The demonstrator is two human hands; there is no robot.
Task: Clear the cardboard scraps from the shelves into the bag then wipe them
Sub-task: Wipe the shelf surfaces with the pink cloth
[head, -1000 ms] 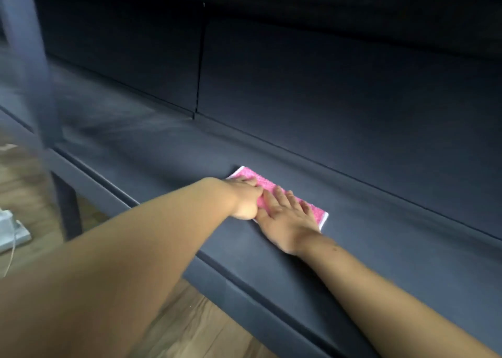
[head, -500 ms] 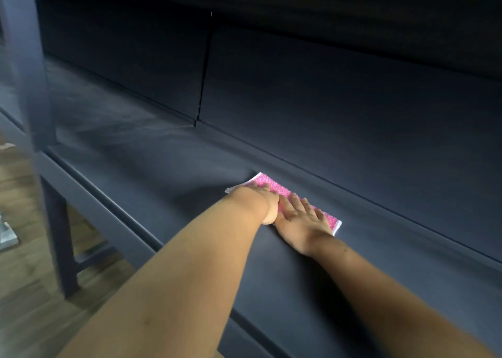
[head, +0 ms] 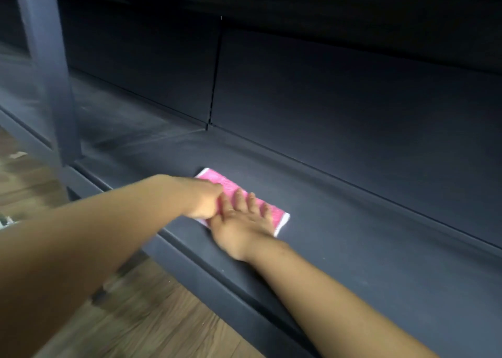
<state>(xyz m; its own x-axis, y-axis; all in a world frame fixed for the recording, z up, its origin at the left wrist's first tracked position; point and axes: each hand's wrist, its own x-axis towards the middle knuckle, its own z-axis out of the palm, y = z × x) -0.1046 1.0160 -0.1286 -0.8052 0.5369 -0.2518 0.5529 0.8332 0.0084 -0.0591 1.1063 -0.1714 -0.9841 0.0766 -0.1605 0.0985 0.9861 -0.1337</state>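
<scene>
Both my left hand (head: 204, 202) and right hand (head: 241, 223) press the pink cloth (head: 217, 178), lying lengthwise along the shelf (head: 380, 249); right flat and spread, left curled, whether gripping I cannot tell.

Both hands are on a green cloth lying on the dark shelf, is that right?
Not quite. The head view shows the cloth is pink, not green. The rest holds: the left hand and the right hand are both on it, on the dark shelf.
</scene>
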